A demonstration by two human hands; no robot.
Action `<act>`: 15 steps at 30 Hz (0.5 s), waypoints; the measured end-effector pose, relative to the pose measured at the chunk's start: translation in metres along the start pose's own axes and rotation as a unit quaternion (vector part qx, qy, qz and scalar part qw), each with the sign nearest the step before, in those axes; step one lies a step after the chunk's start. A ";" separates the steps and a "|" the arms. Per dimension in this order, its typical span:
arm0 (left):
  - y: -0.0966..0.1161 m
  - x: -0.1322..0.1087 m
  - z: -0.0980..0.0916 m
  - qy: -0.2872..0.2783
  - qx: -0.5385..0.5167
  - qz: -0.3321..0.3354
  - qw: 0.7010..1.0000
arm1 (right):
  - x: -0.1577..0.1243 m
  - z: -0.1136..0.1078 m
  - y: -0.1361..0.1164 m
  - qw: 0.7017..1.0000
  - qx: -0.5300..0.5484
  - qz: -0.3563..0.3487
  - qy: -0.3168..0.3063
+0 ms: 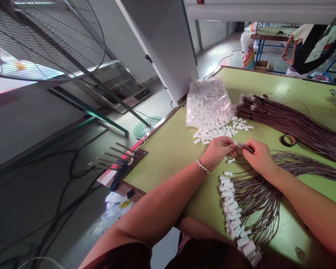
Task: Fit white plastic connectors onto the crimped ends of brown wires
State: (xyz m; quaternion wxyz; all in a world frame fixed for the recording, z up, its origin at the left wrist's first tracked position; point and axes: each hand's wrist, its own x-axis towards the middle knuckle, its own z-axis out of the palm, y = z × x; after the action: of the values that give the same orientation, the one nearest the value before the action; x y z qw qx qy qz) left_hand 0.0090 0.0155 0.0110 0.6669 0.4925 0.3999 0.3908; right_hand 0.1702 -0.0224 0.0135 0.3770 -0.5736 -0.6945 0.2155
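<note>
My right hand (259,155) is closed around a small bundle of brown wires (248,148), whose bare metal tips point left. Just left of those tips, my left hand (222,149) has thumb and fingers pinched together; what lies between them is too small to make out. Below the hands runs a row of white plastic connectors (231,205) fitted on the ends of brown wires (257,194). Loose white connectors (212,133) are heaped beyond my left hand, spilling from a clear plastic bag (208,101).
Thick bundles of brown wire (294,119) lie at the right of the green table (162,164), by a roll of black tape (288,140). A rack with metal prongs (114,158) sits at the left edge. A fan (44,41) stands left; another person (299,45) is behind.
</note>
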 end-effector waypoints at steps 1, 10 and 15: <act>0.000 0.000 0.000 0.002 -0.008 0.001 1.000 | 0.001 0.000 0.000 1.000 0.015 0.008 0.002; 0.006 0.000 -0.002 -0.027 0.048 -0.013 0.998 | 0.001 0.001 0.002 1.000 -0.005 -0.004 0.013; 0.010 -0.002 0.003 -0.016 0.081 -0.007 0.997 | 0.002 0.001 0.001 0.999 -0.036 0.000 0.007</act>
State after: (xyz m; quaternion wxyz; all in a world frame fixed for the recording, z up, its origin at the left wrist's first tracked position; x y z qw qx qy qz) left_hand 0.0096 0.0142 0.0212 0.6342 0.5483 0.4224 0.3447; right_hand 0.1703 -0.0204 0.0130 0.3607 -0.5887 -0.6990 0.1863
